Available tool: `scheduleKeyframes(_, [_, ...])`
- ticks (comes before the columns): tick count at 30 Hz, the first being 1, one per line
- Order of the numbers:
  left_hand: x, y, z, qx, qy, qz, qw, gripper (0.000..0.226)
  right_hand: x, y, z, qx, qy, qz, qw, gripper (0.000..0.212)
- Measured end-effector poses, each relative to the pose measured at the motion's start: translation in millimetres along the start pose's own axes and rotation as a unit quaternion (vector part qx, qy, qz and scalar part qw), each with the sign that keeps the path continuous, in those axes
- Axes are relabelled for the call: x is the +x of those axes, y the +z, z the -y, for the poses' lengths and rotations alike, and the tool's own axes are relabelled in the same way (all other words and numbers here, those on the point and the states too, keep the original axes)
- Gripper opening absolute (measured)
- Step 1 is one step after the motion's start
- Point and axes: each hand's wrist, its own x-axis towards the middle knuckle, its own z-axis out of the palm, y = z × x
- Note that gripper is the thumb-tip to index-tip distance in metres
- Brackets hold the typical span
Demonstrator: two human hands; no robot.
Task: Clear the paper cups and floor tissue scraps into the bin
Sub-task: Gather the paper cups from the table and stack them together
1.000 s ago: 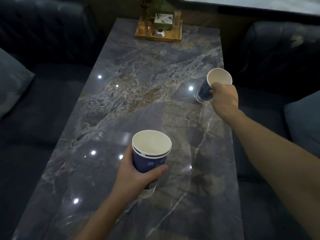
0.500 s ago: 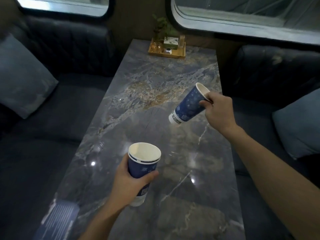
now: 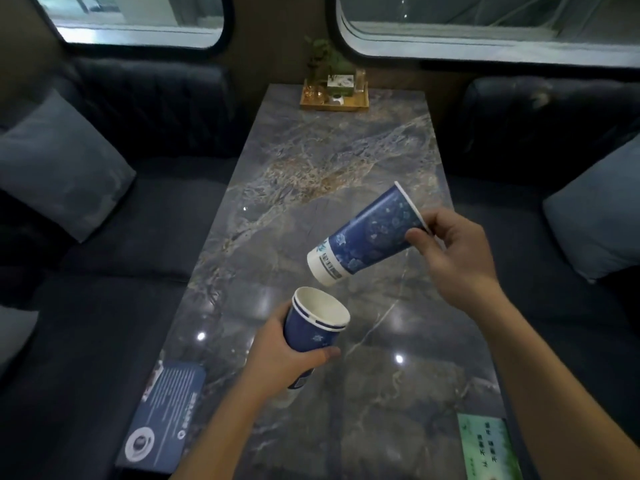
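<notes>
My left hand [image 3: 277, 355] grips a blue paper cup stack [image 3: 313, 327] upright over the marble table [image 3: 332, 168]; two nested rims show at its top and the inside looks empty. My right hand [image 3: 457, 251] holds a second blue paper cup [image 3: 367, 237] by its rim, tipped on its side with the white base pointing down-left, just above and to the right of the stack's mouth. The two do not touch. No bin or tissue scraps are in view.
A wooden tray [image 3: 334, 105] with a plant and small items sits at the table's far end. A blue card [image 3: 162, 410] and a green card [image 3: 488, 445] lie at the near corners. Dark sofas with grey cushions [image 3: 59, 164] flank the table.
My right hand lifted its cup off the table, tipped it sideways and carried it toward the stack in my left hand. The view has pulled back from the table.
</notes>
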Motion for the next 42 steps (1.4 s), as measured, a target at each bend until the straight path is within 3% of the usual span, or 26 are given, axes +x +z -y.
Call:
scheduleKeyframes(13, [-18,8,3,0.025,0.024,0.051,0.998,0.079,-56,3,-9,0.078,0.003,0.113,0.99,0.014])
scheduleKeyframes(21, [-18,19,-1,0.02,0.038,0.07,0.997,0.078,-83,23,-16,0.069,0.029,0.208,0.975,0.021])
scheduleKeyframes(29, [-28,25,-3,0.013,0.045,0.09,0.995,0.075,-79,25,-12,0.082,0.036,0.094,0.992,0.034])
scheduleKeyframes(31, [-31,27,-5,0.008,0.055,0.086,0.995,0.076,-82,33,-6,0.099,0.04,0.123,0.987,0.041])
scheduleKeyframes(35, [-37,24,-8,0.017,0.116,0.054,0.992,0.068,-110,67,5,-0.029,-0.014,0.264,0.964,0.058])
scheduleKeyframes(42, [-62,-4,8,0.044,0.14,0.06,0.987,0.076,-139,88,30,-0.061,-0.023,0.251,0.966,0.057])
